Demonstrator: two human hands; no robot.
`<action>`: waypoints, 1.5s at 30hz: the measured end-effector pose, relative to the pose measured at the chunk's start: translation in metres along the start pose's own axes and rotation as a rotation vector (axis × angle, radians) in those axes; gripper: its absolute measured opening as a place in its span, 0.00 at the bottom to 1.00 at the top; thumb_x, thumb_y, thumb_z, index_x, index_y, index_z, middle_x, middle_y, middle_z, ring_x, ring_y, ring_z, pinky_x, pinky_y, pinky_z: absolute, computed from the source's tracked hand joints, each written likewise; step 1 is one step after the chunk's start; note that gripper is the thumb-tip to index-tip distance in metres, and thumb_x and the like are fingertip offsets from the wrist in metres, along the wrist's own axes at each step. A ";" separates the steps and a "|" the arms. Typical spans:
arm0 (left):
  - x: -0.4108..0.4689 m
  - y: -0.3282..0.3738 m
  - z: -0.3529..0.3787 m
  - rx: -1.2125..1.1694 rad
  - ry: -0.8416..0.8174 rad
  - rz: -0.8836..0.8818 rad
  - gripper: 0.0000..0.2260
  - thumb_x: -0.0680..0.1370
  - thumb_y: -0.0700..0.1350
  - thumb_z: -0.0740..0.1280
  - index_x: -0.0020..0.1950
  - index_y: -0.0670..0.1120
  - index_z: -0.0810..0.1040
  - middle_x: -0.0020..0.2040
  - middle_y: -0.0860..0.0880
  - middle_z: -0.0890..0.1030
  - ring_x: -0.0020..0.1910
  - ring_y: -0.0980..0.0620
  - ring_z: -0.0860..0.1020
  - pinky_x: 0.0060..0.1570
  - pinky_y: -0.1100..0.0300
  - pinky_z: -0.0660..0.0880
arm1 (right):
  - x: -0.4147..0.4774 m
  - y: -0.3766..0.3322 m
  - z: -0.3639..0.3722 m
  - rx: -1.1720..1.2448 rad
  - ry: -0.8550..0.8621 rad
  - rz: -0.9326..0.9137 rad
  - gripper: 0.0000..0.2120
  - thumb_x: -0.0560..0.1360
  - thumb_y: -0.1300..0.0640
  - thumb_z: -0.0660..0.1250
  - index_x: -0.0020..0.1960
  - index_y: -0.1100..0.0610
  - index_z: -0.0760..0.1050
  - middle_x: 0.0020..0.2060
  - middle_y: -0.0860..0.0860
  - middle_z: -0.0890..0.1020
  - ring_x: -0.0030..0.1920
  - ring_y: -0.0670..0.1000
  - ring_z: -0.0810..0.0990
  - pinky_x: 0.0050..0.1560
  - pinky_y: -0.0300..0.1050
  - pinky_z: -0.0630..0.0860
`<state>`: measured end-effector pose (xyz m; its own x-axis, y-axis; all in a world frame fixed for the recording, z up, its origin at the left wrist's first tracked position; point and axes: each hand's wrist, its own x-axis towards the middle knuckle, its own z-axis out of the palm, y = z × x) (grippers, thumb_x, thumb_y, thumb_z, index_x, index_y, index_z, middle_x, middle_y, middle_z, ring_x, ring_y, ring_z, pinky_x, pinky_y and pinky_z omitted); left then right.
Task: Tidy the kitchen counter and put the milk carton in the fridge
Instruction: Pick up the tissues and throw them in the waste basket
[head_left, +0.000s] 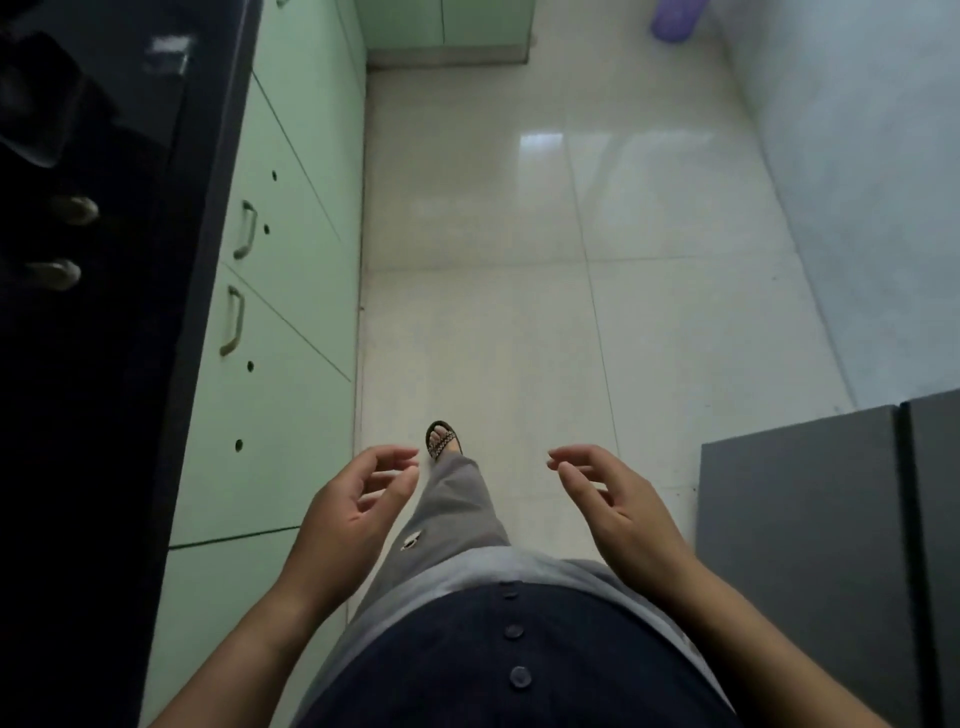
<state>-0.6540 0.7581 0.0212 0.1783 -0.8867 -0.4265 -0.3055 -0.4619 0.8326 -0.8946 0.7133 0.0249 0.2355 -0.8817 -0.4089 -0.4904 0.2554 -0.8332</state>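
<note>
No legible text or labels.

Counter (104, 338) runs along your L, w/ cabinet doors (291, 270) under its edge. Floor (571, 312) lies ahead, btwn the doors & the wall (857, 182) on your R. Boxy unit (805, 545) stands near, R of your right hand (618, 504). Tub (675, 21) sits far ahead by the wall.

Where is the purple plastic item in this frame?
In the head view the purple plastic item sits on the tiled floor at the top right, in the far corner between the green end cabinet and the right-hand wall.
</note>
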 end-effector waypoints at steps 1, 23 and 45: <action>0.021 0.007 -0.004 0.004 -0.010 0.002 0.12 0.70 0.59 0.63 0.52 0.59 0.76 0.50 0.58 0.81 0.48 0.68 0.77 0.40 0.74 0.72 | 0.020 -0.009 -0.002 -0.001 0.008 -0.004 0.10 0.76 0.48 0.59 0.55 0.48 0.74 0.52 0.43 0.80 0.50 0.35 0.76 0.45 0.26 0.71; 0.400 0.176 -0.094 0.078 0.044 0.017 0.08 0.76 0.57 0.63 0.53 0.59 0.76 0.51 0.60 0.79 0.50 0.68 0.75 0.50 0.64 0.72 | 0.426 -0.180 -0.089 -0.002 0.020 -0.093 0.10 0.77 0.50 0.59 0.55 0.50 0.76 0.51 0.44 0.80 0.49 0.35 0.76 0.44 0.25 0.70; 0.757 0.310 -0.208 -0.133 0.329 -0.081 0.07 0.76 0.55 0.64 0.52 0.57 0.77 0.51 0.60 0.80 0.52 0.63 0.76 0.51 0.62 0.74 | 0.860 -0.375 -0.126 -0.199 -0.257 -0.257 0.11 0.77 0.48 0.58 0.54 0.50 0.76 0.51 0.45 0.79 0.50 0.38 0.76 0.42 0.27 0.71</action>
<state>-0.4195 -0.0531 0.0298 0.4947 -0.7840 -0.3750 -0.1576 -0.5052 0.8485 -0.6134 -0.1904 0.0329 0.5608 -0.7727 -0.2976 -0.5352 -0.0640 -0.8423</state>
